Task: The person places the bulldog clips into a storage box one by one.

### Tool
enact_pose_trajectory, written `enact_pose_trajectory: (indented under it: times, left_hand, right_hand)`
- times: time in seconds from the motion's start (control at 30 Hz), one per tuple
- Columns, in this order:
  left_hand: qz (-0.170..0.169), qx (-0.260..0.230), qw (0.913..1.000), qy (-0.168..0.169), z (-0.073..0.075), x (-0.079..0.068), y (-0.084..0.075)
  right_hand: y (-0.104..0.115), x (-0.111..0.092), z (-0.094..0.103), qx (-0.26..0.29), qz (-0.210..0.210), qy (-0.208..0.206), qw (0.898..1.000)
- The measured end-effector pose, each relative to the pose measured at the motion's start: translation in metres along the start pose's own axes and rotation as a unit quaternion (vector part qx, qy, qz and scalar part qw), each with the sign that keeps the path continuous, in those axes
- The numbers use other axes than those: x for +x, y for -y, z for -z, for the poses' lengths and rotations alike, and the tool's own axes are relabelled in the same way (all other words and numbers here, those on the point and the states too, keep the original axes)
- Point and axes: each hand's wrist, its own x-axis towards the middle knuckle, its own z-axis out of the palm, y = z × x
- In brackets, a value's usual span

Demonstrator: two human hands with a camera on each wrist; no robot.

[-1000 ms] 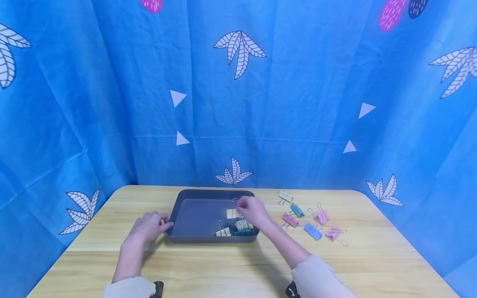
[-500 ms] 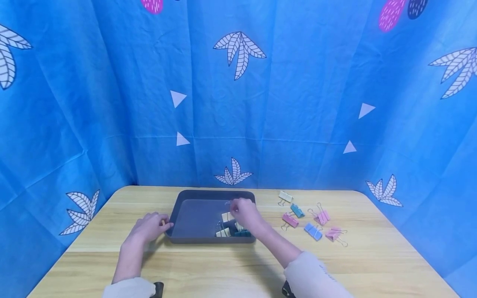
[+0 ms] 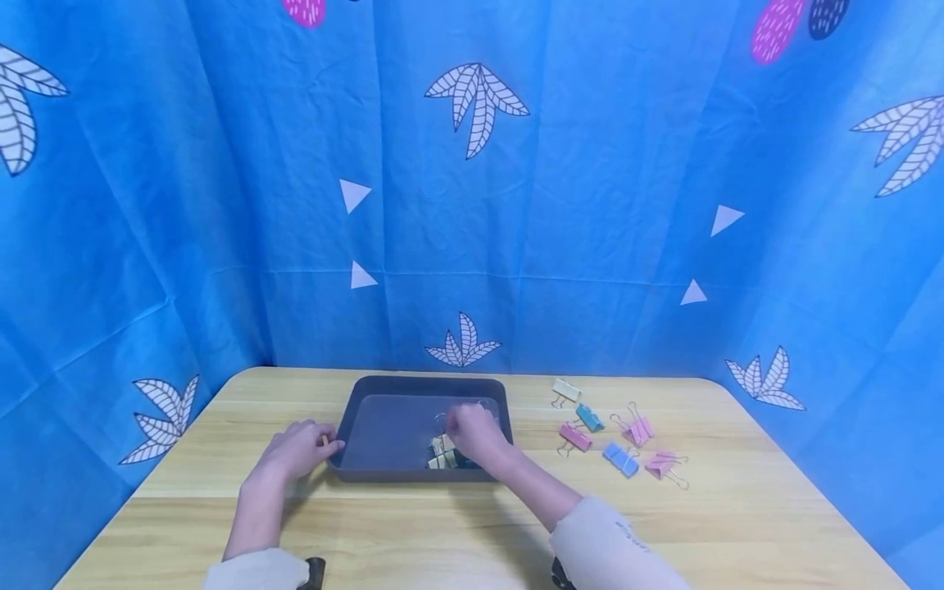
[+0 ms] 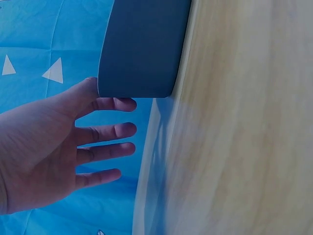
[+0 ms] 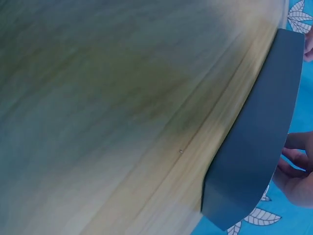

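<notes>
A dark grey tray (image 3: 383,474) lies on the table. My left hand (image 3: 298,449) is at its left end; in the left wrist view the left hand's (image 4: 44,147) thumb and index finger pinch the tray's (image 4: 142,49) rim, the other fingers extended. Over the tray's right part, my right hand (image 3: 478,434) pinches a pale yellow binder clip (image 3: 442,445), whose wire handle sticks up beside the fingertips. Another pale yellow clip (image 3: 441,462) lies nearer the front wall. My hand covers most of the other clips there. In the right wrist view the tray wall hides my right hand's (image 5: 298,169) fingertips.
Right of the tray, several binder clips are scattered on the wooden table (image 3: 413,533): a pale yellow clip (image 3: 566,389), a teal clip (image 3: 589,418), a blue clip (image 3: 621,459) and pink clips, one being the dark pink clip (image 3: 575,436). A blue curtain (image 3: 472,229) stands behind.
My right hand has moved left and toward the front of the tray, and the pale yellow clip at its fingertips has shifted with it. My left hand has stayed on the rim.
</notes>
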Motion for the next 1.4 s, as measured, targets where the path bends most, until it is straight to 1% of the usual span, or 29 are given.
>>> enact_pose_trajectory:
  times: [0.2, 0.37, 0.5, 0.6, 0.7, 0.83, 0.93, 1.0, 1.1, 1.2, 1.33, 1.4]
  left_hand:
    - [0.007, -0.005, 1.0000, 0.000, 0.000, 0.000, -0.001]
    - [0.012, -0.006, 0.9999, 0.003, -0.002, -0.002, -0.001]
    - [0.014, -0.010, 0.9998, 0.005, -0.003, -0.001, -0.001]
    - [0.011, -0.010, 0.9999, 0.003, -0.004, -0.001, 0.000]
    - [0.007, -0.009, 0.9999, 0.000, -0.004, -0.001, 0.000]
    - [0.008, -0.006, 1.0000, 0.000, -0.003, -0.001, 0.000]
    - [0.009, -0.004, 0.9999, -0.001, -0.003, -0.002, -0.001]
    - [0.008, -0.004, 1.0000, 0.000, -0.003, -0.001, -0.001]
    - [0.006, -0.004, 1.0000, 0.000, -0.003, 0.000, 0.000]
    - [0.005, -0.004, 1.0000, 0.001, -0.003, 0.001, 0.000]
    - [0.007, -0.005, 1.0000, 0.004, -0.004, 0.000, 0.001]
    - [0.011, -0.005, 0.9999, 0.007, -0.004, 0.000, 0.002]
  right_hand:
    - [0.000, 0.000, -0.001, 0.007, -0.027, 0.036, 0.999]
    - [0.000, -0.002, -0.001, 0.018, -0.057, 0.069, 0.996]
    - [-0.001, -0.004, 0.000, 0.011, -0.065, 0.077, 0.995]
    - [-0.003, -0.004, 0.002, 0.019, -0.073, 0.080, 0.994]
    - [-0.004, -0.004, 0.006, 0.034, -0.074, 0.073, 0.994]
    - [-0.006, -0.006, 0.013, 0.049, -0.067, 0.039, 0.996]
    - [-0.008, -0.008, 0.021, 0.077, -0.069, 0.021, 0.994]
    - [-0.009, -0.010, 0.028, 0.101, -0.074, 0.019, 0.992]
    - [-0.013, -0.014, 0.037, 0.112, -0.078, 0.012, 0.991]
    - [-0.018, -0.020, 0.047, 0.120, -0.096, 0.001, 0.988]
    - [-0.027, -0.029, 0.060, 0.127, -0.125, -0.030, 0.984]
    - [-0.033, -0.033, 0.066, 0.129, -0.129, -0.047, 0.982]
